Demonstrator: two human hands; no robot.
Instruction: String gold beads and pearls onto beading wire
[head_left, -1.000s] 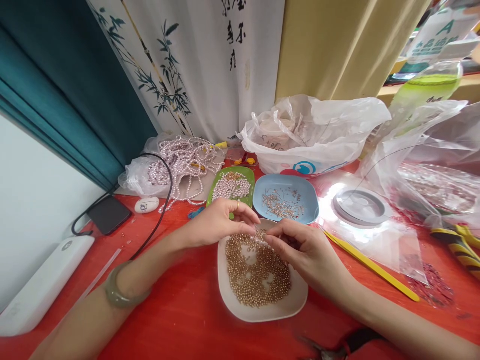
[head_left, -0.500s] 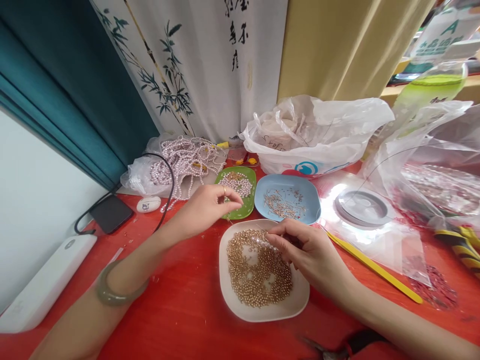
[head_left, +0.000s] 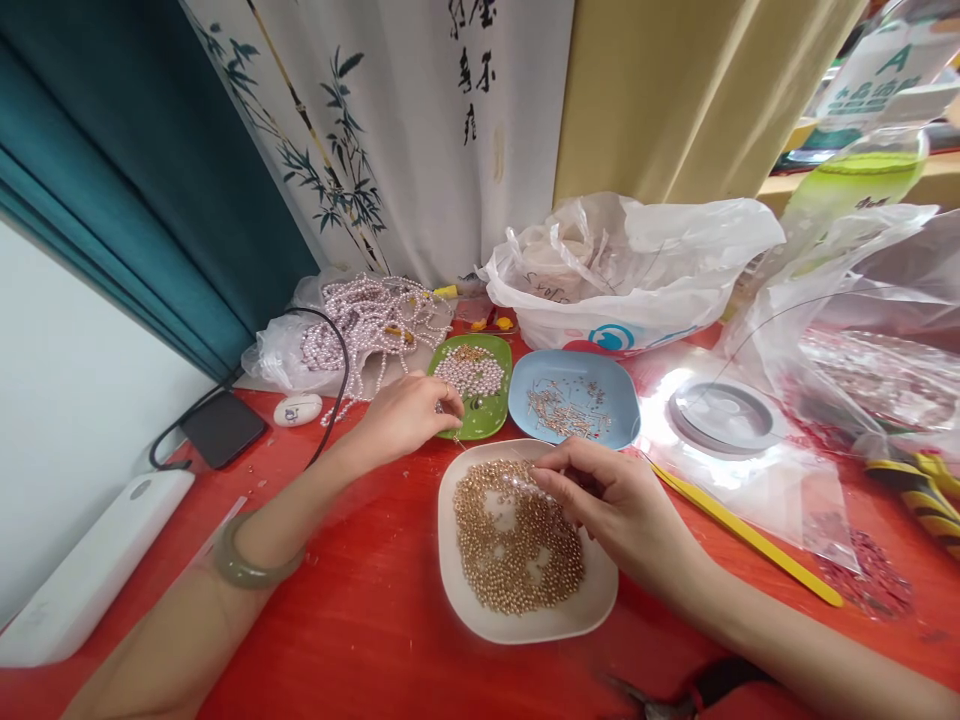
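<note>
A white dish (head_left: 525, 625) full of small gold beads (head_left: 517, 545) sits on the red table in front of me. My right hand (head_left: 611, 505) hovers over its far edge, fingertips pinched together on something thin, too small to make out. My left hand (head_left: 405, 415) reaches to the near left rim of a green dish (head_left: 491, 420) of pale pearl beads (head_left: 471, 372), fingertips pinched at the beads; a jade bangle (head_left: 251, 565) is on that wrist. A blue dish (head_left: 596, 425) with thin metal pins (head_left: 559, 405) stands right of the green one.
Strands of pearls (head_left: 367, 320) lie on a plastic bag at the back left, next to a phone (head_left: 221, 428) with a black cable. White plastic bags (head_left: 637, 265), a spool of clear thread (head_left: 724, 415), a yellow stick (head_left: 750, 540) and pliers (head_left: 919, 490) crowd the right side. A white device (head_left: 82, 580) lies at the left.
My left hand has left the white dish and moved up and to the left, onto the edge of the green dish of pearls. My right hand stays over the gold beads.
</note>
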